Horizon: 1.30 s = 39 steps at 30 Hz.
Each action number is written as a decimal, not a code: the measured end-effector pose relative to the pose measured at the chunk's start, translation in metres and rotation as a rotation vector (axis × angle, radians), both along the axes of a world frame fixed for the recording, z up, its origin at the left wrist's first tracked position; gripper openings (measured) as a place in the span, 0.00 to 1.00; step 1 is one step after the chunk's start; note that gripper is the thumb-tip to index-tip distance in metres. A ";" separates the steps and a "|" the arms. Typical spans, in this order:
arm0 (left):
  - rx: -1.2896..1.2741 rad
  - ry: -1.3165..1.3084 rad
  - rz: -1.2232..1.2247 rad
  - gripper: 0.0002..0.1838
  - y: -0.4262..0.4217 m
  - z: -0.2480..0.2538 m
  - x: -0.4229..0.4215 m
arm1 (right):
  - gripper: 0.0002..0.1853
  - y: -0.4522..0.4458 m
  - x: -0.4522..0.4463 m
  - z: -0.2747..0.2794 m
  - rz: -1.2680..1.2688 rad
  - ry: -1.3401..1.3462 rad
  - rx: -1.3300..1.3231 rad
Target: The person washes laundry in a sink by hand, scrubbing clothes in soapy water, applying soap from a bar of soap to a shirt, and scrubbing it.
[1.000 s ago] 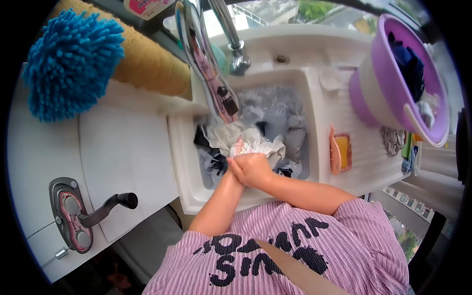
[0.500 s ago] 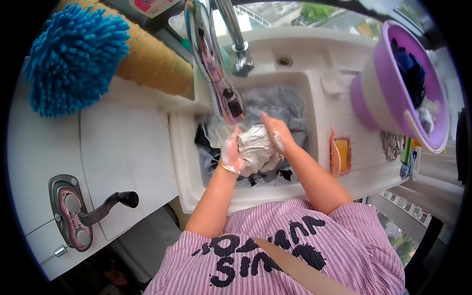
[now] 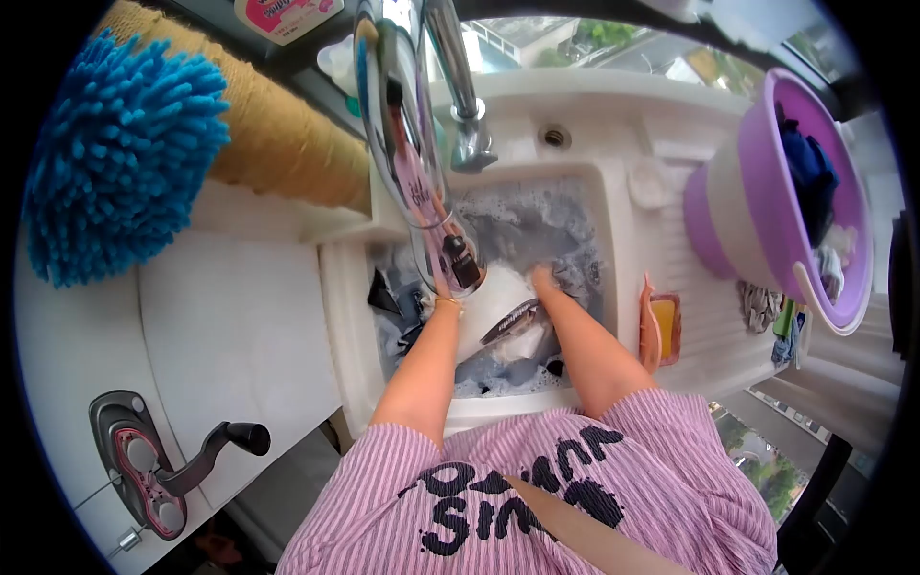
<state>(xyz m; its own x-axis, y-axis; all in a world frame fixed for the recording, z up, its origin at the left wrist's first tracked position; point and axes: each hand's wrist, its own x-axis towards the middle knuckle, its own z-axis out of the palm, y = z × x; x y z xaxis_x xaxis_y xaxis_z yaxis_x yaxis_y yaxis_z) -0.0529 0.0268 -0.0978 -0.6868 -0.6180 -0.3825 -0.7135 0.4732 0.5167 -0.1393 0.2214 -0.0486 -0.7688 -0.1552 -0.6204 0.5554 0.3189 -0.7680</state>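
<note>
A bulging white cloth (image 3: 496, 290) with a dark printed strip lies in cloudy, foam-flecked water (image 3: 522, 225) in the squared, glossy sink (image 3: 347, 321). The curved chrome tap (image 3: 396, 144) hides most of the left hand (image 3: 444, 288); only part of the right hand (image 3: 543, 279) shows, beside the cloth. Whether either hand's fingers grip or lie loose, I cannot tell. Half-submerged dark fabric (image 3: 382, 291) has no clear outline.

white garment (image 3: 495, 290): wet cloth | faucet (image 3: 407, 158): glossy metal | bucket (image 3: 754, 192): smooth plastic | wrapped cylinder (image 3: 278, 117): rough fibre
</note>
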 end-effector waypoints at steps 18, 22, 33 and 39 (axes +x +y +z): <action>0.598 0.149 0.073 0.50 -0.002 0.092 0.010 | 0.34 -0.013 0.023 0.088 0.360 0.544 0.365; 0.327 0.019 -0.125 0.43 -0.014 -0.001 0.026 | 0.29 -0.002 0.026 0.086 0.780 0.355 0.379; 1.297 0.476 0.690 0.18 -0.001 0.094 0.004 | 0.14 -0.054 0.057 0.156 0.289 0.781 -0.177; 2.114 0.655 0.187 0.16 0.001 0.078 0.015 | 0.16 -0.076 0.081 0.172 0.571 1.006 -0.006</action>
<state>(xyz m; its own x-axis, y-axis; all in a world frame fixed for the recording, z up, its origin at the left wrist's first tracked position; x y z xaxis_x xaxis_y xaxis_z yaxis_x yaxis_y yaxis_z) -0.0376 0.0283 -0.0196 -0.9592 0.2067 -0.1930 -0.2364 -0.9606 0.1462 -0.0582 0.1456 0.1232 -0.7317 -0.6401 0.2341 -0.5318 0.3213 -0.7836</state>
